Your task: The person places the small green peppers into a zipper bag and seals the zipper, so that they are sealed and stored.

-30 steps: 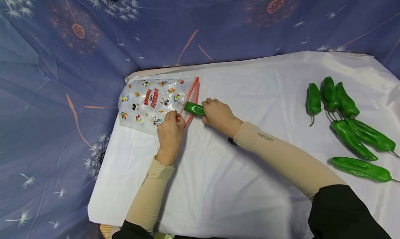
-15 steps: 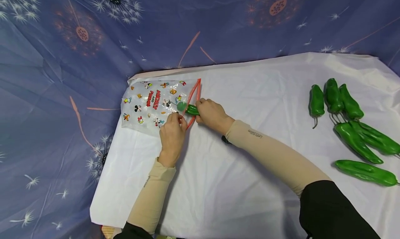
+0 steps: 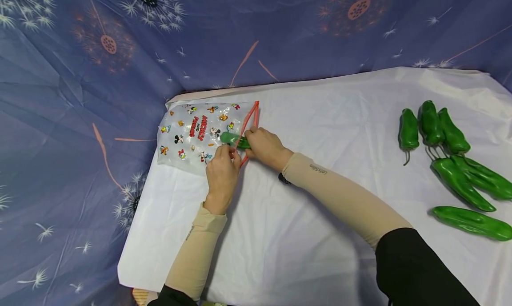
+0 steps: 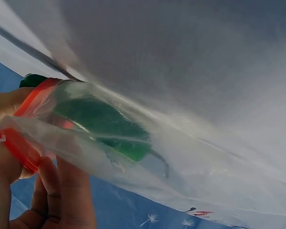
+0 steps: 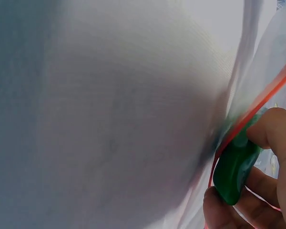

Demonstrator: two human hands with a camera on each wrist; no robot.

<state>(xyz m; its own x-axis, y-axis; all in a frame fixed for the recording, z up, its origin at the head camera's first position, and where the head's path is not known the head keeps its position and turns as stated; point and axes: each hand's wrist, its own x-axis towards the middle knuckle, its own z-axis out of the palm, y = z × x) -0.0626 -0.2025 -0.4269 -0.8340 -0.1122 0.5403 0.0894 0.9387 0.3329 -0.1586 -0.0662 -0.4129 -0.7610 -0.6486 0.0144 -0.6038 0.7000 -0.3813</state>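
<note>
A clear zip bag [image 3: 188, 152] printed with cartoon figures lies at the table's back left, its red-edged mouth facing right. My left hand [image 3: 222, 175] pinches the lower lip of that mouth and keeps it parted. Held by my right hand [image 3: 265, 146], a green pepper [image 3: 230, 138] passes through the opening, stem end first. In the left wrist view the pepper [image 4: 109, 124] shows through the film, its thin stem pointing deeper into the bag. The right wrist view has the thumb and fingers around the tip end of the pepper [image 5: 236, 167], just outside the red edge.
Several more green peppers lie on the right of the white-covered table: three upright ones [image 3: 431, 123] at the back, two crossed near the middle [image 3: 464, 183], and a single pepper [image 3: 474, 223] nearer the front. A blue patterned cloth [image 3: 300, 30] hangs behind and at the left.
My right hand has moved left, pushing the pepper from the bag's mouth further inside. The left hand keeps its hold on the lip. The view has shifted slightly.
</note>
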